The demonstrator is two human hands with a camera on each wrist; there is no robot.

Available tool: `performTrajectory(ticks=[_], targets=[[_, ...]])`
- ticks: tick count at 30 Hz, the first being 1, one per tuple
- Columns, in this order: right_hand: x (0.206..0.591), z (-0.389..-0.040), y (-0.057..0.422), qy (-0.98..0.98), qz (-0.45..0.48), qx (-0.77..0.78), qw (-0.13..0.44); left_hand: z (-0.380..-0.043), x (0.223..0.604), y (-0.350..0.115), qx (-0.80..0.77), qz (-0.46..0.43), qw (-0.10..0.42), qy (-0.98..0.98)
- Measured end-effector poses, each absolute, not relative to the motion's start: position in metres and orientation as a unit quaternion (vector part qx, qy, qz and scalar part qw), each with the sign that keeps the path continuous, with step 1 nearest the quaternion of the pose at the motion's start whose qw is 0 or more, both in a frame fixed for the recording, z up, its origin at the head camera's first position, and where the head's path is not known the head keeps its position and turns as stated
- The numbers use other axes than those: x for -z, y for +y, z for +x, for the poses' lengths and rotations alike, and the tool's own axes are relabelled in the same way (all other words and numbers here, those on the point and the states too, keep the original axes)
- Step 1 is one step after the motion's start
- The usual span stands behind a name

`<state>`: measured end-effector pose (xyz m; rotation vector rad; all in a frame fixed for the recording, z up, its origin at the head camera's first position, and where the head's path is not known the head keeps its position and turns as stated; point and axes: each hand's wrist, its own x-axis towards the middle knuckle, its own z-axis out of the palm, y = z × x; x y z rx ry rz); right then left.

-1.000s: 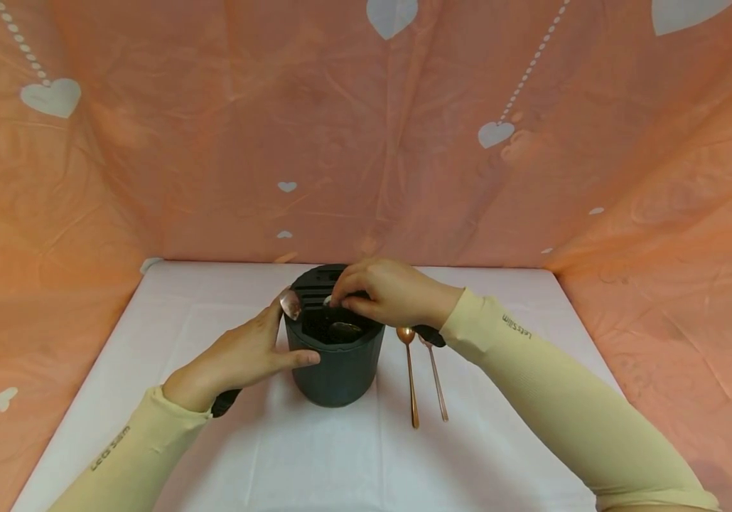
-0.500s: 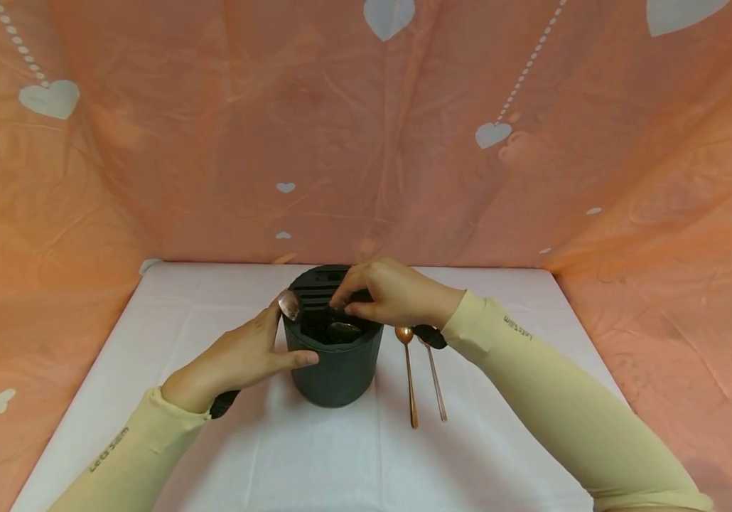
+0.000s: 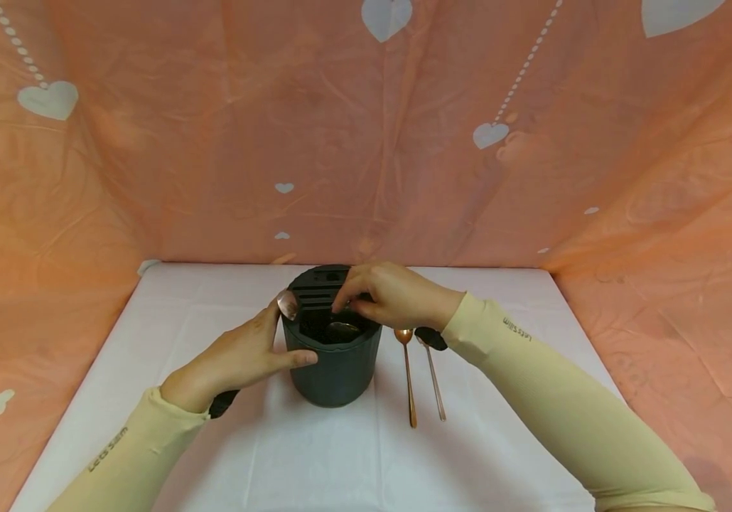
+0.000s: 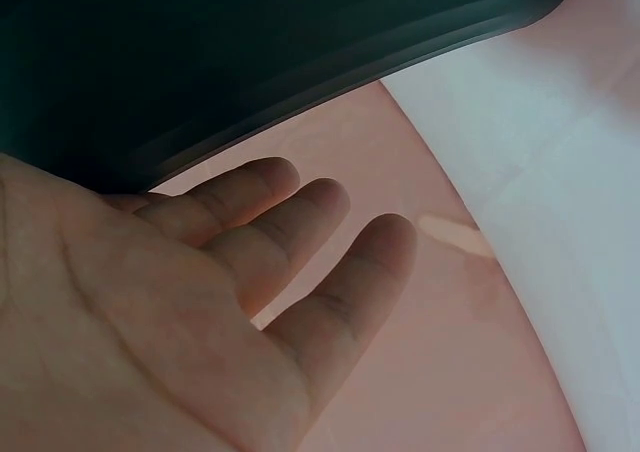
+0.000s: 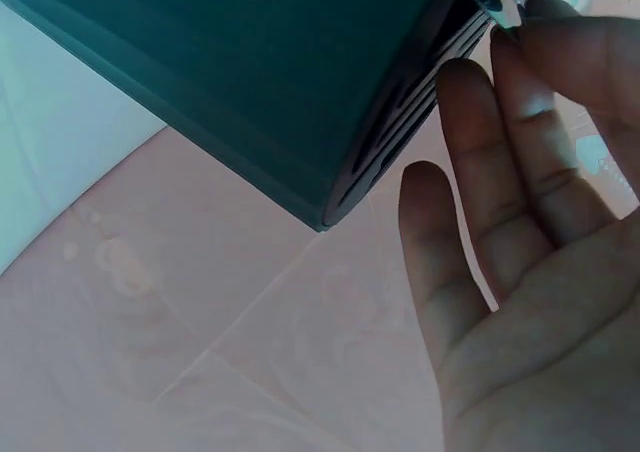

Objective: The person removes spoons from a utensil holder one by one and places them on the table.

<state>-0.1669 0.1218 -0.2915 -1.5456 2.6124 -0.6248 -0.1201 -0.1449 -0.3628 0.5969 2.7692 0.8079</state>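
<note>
A round dark holder [image 3: 335, 377] with a slotted top stands on the table. My left hand [image 3: 241, 363] rests on its left side, thumb lying across the front below the rim. In the left wrist view three fingers [image 4: 340, 302] stretch out nearly straight beside the wall. One spoon bowl [image 3: 287, 304] sticks up at the left rim, beside the left hand. Another spoon [image 3: 343, 331] shows its bowl inside the opening. My right hand [image 3: 391, 291] reaches over the opening; in the right wrist view its thumb and forefinger pinch a shiny spoon [image 5: 503, 2], mostly hidden, while the other fingers extend loosely.
To the right of the holder, a gold spoon [image 3: 409, 384] and a rose-coloured spoon [image 3: 436, 384] lie side by side on the white tablecloth [image 3: 315, 462]. A pink curtain [image 3: 225, 156] with white hearts hangs behind the table and along both sides.
The right fingertips have shifted slightly lower and to the right over the opening; the pale bit seen at them a second ago no longer shows. The left hand keeps its place on the holder.
</note>
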Motion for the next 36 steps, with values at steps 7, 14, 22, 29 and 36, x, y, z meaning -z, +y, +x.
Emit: performTrajectory(ticks=[7,14,22,29,36], targets=[[0.291,-0.166,0.121,0.849,-0.492,0.192,0.03,-0.12,0.363,-0.145,-0.276,0.206,0.095,0.934],[0.289,-0.164,0.123,0.853,-0.483,0.195,0.035,-0.12,0.363,-0.145,-0.276,0.203,0.097,0.934],[0.286,-0.164,0.125,0.855,-0.468,0.217,0.047,-0.121,0.365,-0.146,-0.279,0.201,0.095,0.934],[0.279,-0.163,0.128,0.851,-0.469,0.236,0.016,-0.122,0.364,-0.145,-0.275,0.2,0.098,0.935],[0.27,-0.165,0.133,0.841,-0.476,0.256,-0.02,-0.12,0.362,-0.146,-0.275,0.2,0.105,0.934]])
